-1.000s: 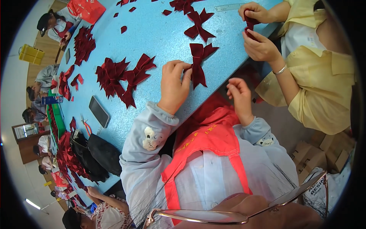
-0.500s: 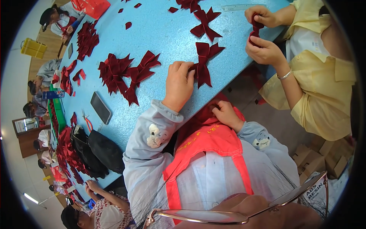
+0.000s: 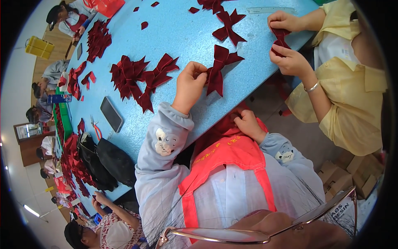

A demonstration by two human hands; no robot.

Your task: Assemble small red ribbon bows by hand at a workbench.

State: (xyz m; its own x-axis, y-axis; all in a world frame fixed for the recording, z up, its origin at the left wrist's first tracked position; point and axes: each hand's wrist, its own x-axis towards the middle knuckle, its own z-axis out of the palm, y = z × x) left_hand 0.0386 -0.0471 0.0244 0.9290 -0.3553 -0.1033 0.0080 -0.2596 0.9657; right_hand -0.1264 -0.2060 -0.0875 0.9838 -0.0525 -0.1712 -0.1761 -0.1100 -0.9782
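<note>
Fingers (image 3: 199, 67) of the left hand (image 3: 187, 88) pinched on a dark red bow (image 3: 216, 70) near the edge of a blue table (image 3: 182, 37).

The bow is gripped at its left side between thumb and forefinger, its tails spread. The right hand (image 3: 250, 126) is lowered over the red apron (image 3: 226, 151), its fingers curled; whether anything is held there cannot be told. A second bow (image 3: 228, 27) is placed just beyond the first, and a heap of bows (image 3: 127, 76) is set to the left of the left hand; a dark phone (image 3: 111, 114) is laid nearer a black pouch (image 3: 115, 162). At the right, another bow (image 3: 281, 38) is held between a co-worker's hands (image 3: 295, 64).
</note>
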